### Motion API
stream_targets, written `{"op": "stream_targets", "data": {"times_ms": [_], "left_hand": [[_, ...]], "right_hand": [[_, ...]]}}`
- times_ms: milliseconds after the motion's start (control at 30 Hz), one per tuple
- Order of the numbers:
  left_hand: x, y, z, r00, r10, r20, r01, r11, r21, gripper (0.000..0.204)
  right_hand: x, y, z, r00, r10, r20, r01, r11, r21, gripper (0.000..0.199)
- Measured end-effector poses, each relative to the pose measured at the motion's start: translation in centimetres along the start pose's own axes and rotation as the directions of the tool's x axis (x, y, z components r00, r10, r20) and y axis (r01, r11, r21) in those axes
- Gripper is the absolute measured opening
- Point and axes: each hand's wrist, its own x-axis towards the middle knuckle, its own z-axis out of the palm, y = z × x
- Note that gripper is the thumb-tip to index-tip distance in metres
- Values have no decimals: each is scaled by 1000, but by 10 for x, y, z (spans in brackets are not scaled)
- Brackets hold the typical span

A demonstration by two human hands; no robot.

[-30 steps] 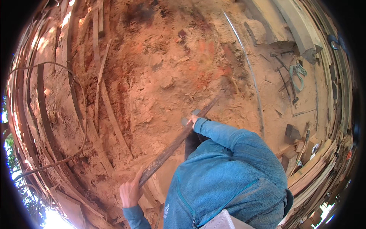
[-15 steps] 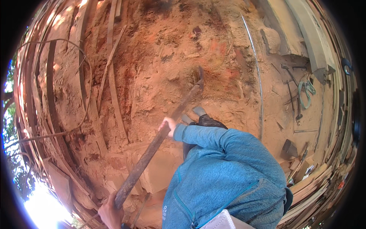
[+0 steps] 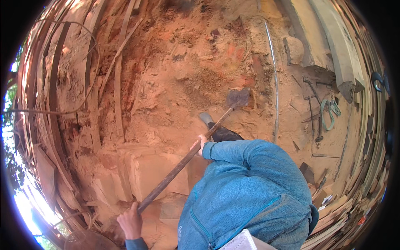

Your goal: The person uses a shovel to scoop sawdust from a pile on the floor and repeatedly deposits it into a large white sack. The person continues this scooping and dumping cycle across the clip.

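Note:
A long wooden-handled hoe (image 3: pixel 174 171) slants from the lower left toward the middle of the head view. Its dark, squarish blade (image 3: pixel 238 98) is at or just above the loose reddish earth; contact is not plain. My right hand (image 3: pixel 203 143), in a blue sleeve, wraps round the handle partway along. Near the handle's rear end, my left hand (image 3: pixel 131 221) is closed on it. One grey-covered foot (image 3: pixel 205 118) shows beside the handle, between my right hand and the blade.
Long timber strips (image 3: pixel 118 79) lie on the left, with a bent thin rod (image 3: pixel 46 111) across them. A pale straight rod (image 3: pixel 273 62) lies right of the blade. Farther right are metal tools (image 3: pixel 313 106), a green strap (image 3: pixel 328 114) and thick beams (image 3: pixel 336 46).
The hoe's blade has shifted right and turned, showing its broad face instead of its edge. My right hand has moved right along with the handle; my left hand sits slightly farther right.

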Motion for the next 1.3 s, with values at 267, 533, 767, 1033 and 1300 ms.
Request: {"op": "stream_targets", "data": {"times_ms": [267, 533, 767, 1033, 1300], "left_hand": [[-114, 96, 104, 942, 46, 332, 229, 634, -739, 60], [-164, 148, 143, 931, 14, 364, 314, 475, -822, 62], [-162, 163, 143, 924, -22, 382, 333, 538, -774, 61], [-126, 232, 139, 931, -54, 362, 329, 554, -764, 58], [-52, 290, 171, 971, -65, 232, 231, 518, -823, 63]], "right_hand": [[37, -4, -138, 990, -63, -126, 28, 965, -261, 53], [19, -26, -193, 986, -59, -153, 1, 935, -355, 55], [-3, -28, -187, 992, -51, -119, 4, 931, -366, 50], [35, -108, -173, 989, -102, -108, 43, 892, -450, 50], [100, -204, -145, 968, -234, -95, 150, 837, -526, 55]]}}
